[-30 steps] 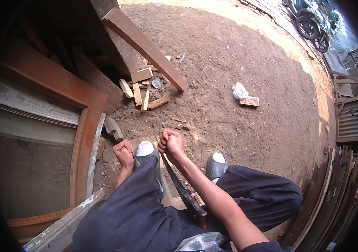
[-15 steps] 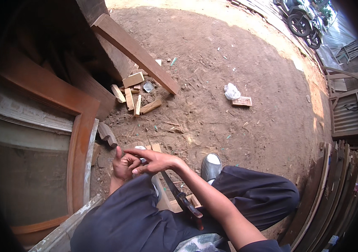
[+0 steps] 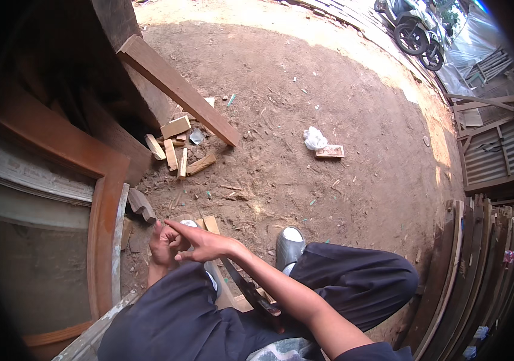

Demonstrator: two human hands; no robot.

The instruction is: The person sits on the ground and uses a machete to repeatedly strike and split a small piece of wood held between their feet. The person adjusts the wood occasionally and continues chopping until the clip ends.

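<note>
Above my left knee, my two hands meet. My left hand [image 3: 164, 245] is closed with its fingers curled in and the thumb up; whether anything lies inside them is hidden. My right hand [image 3: 204, 244] reaches across, index finger stretched toward the left thumb and its own thumb apart, holding nothing that I can see. Below the right wrist, a long dark blade with a handle [image 3: 259, 301] rests between my legs, touched by neither hand. Pale wooden pieces [image 3: 211, 225] lie under and just beyond the hands.
On the left stands a brown wooden frame [image 3: 101, 240]. A leaning beam [image 3: 178, 90] rises over a pile of wood offcuts [image 3: 175, 127]. A white plastic bag [image 3: 315, 138] touches a reddish brick [image 3: 330, 151]. Upright planks [image 3: 449, 271] line the right; motorbikes [image 3: 412, 37] stand far off.
The whole view has shifted, so the scene sits a little farther left. My hands stay together above the knee, with the right index finger now nearer the left thumb.
</note>
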